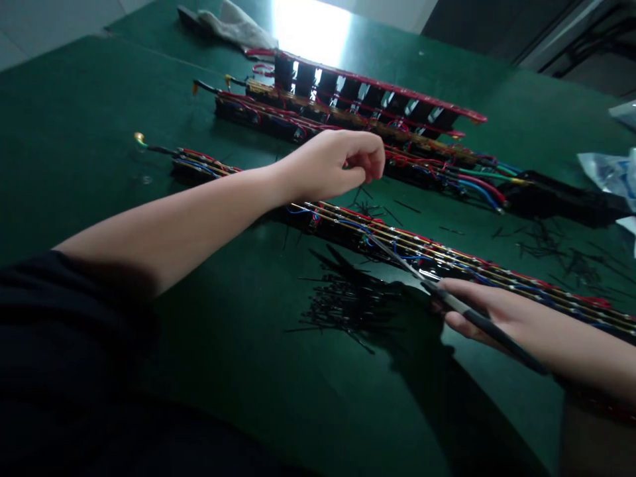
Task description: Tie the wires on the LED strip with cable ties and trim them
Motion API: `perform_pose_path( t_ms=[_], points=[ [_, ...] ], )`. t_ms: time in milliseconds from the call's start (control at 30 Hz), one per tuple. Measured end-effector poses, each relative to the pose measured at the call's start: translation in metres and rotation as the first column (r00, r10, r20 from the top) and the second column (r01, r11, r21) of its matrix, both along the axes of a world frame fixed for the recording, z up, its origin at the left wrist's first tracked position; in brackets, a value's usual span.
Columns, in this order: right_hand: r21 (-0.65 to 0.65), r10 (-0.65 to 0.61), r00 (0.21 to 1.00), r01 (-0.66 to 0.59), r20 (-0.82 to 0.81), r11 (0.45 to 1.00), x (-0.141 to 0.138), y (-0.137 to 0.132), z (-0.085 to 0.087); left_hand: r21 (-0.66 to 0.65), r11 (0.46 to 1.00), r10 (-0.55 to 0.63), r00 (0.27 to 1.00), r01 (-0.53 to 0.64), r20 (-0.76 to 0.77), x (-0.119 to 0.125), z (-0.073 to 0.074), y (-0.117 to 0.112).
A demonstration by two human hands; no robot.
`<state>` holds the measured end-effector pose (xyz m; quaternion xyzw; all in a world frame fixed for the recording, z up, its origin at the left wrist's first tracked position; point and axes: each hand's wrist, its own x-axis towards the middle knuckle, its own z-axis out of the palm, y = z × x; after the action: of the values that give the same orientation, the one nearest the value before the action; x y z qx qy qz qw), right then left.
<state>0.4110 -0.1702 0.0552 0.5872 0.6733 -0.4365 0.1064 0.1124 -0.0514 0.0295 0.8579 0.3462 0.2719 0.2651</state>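
My left hand (338,162) reaches across the green table, fingers curled in a pinch just above a long wired strip assembly (447,255) that runs from left to lower right. What the pinch holds, if anything, is too small to make out. My right hand (477,311) lies at the near side of the strip and grips a long thin dark tool (422,278), whose tip touches the strip's wires near its middle. A heap of black cable ties (342,301) lies on the table in front of the strip.
A second, larger wired assembly with a red-edged rail (377,99) lies farther back. Cut black tie ends (561,248) are scattered at the right. Clear plastic bags (613,172) sit at the right edge, a pale cloth (233,26) at the far end.
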Motion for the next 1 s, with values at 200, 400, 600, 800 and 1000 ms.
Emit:
perform_pose_path(
  t_ms=[200,400,600,800,1000],
  points=[
    [-0.107,0.025,0.998,-0.030,-0.050,0.994,-0.029,0.012,-0.004,0.164,0.971,0.207,0.954,-0.173,-0.216,-0.037,-0.011,-0.002],
    [-0.065,0.057,0.997,-0.061,-0.052,0.996,-0.055,0.034,-0.010,-0.021,0.983,0.169,0.951,-0.180,-0.259,-0.046,-0.030,0.001],
    [-0.106,0.022,0.999,-0.026,-0.036,0.994,-0.072,0.047,-0.012,0.087,0.982,0.184,0.933,-0.165,-0.308,-0.041,-0.037,0.000],
    [-0.200,-0.049,0.998,0.039,-0.047,0.979,-0.073,0.052,-0.009,0.039,0.986,0.169,0.941,-0.165,-0.293,-0.040,-0.034,0.001],
    [-0.204,-0.054,0.996,0.039,-0.067,0.978,-0.069,0.053,-0.005,0.011,0.983,0.176,0.941,-0.181,-0.287,-0.039,-0.034,0.001]
  ],
)
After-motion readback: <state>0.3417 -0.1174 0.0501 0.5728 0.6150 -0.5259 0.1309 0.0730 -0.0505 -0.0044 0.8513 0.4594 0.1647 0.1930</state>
